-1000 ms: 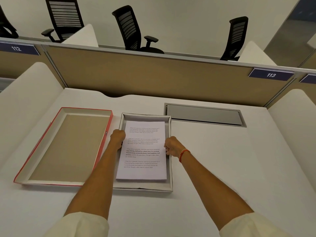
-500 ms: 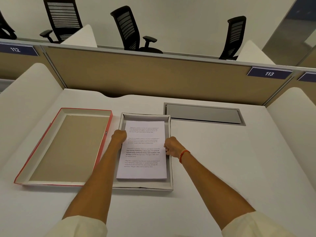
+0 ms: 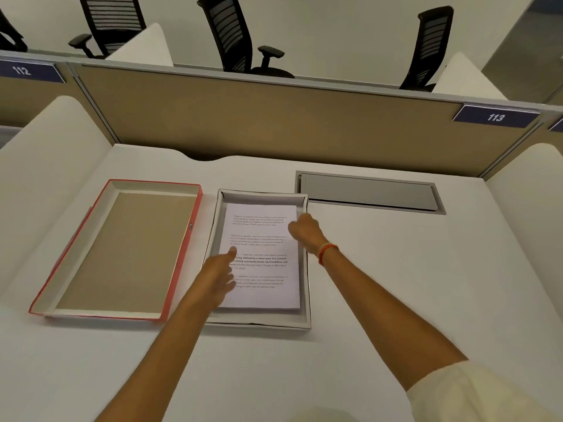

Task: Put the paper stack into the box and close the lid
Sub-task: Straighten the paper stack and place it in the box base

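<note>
A white stack of printed paper (image 3: 268, 239) lies flat inside the shallow grey-white box (image 3: 306, 300) at the desk's middle. The red-edged lid (image 3: 128, 251) rests upside down just left of the box, its brown inside facing up. My left hand (image 3: 221, 266) hovers over the stack's left side with a finger stretched out and nothing held. My right hand (image 3: 304, 229) is blurred above the stack's upper right edge, fingers curled, with an orange band at the wrist; whether it touches the paper is unclear.
A grey cable hatch (image 3: 368, 193) is set into the white desk (image 3: 396, 284) behind and right of the box. A tan partition (image 3: 274, 117) closes the back, white side panels flank the desk, and black office chairs stand beyond.
Both hands have let go of the stack's sides. My left hand moved back and onto the page with a finger out; my right hand moved forward along the right edge.
</note>
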`<act>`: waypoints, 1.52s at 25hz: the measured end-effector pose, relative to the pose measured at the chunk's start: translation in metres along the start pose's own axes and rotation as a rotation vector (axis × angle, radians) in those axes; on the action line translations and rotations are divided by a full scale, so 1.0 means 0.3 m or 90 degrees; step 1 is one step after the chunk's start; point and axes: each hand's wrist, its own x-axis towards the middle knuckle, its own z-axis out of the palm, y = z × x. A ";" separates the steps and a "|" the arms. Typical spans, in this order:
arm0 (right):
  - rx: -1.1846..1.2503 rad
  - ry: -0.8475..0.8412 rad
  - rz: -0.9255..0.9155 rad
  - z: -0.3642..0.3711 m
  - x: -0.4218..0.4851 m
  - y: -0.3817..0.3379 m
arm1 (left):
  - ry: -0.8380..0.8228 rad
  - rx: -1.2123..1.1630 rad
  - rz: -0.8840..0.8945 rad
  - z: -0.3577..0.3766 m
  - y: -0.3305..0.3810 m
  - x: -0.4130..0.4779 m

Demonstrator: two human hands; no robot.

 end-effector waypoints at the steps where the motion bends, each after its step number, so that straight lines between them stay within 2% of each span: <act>1: -0.047 0.006 -0.049 -0.007 0.021 -0.029 | -0.015 -0.065 -0.048 -0.006 -0.035 -0.018; 4: -0.135 -0.019 -0.148 -0.017 0.078 -0.105 | -0.047 -0.217 -0.178 0.004 -0.129 -0.044; 9: -0.249 -0.052 -0.230 -0.015 0.154 -0.154 | -0.050 -0.356 -0.240 0.044 -0.190 -0.058; 15: -0.336 -0.133 -0.240 -0.010 0.239 -0.161 | -0.059 -0.385 -0.267 0.050 -0.177 -0.032; 20: -0.397 -0.163 -0.272 0.024 0.303 -0.170 | -0.017 -0.387 -0.297 0.023 -0.197 0.017; 29: -0.455 -0.243 -0.277 0.109 0.399 -0.173 | -0.052 -0.418 -0.305 -0.011 -0.226 0.054; 38: -0.417 -0.213 -0.315 0.120 0.431 -0.151 | -0.030 -0.401 -0.341 -0.041 -0.217 0.090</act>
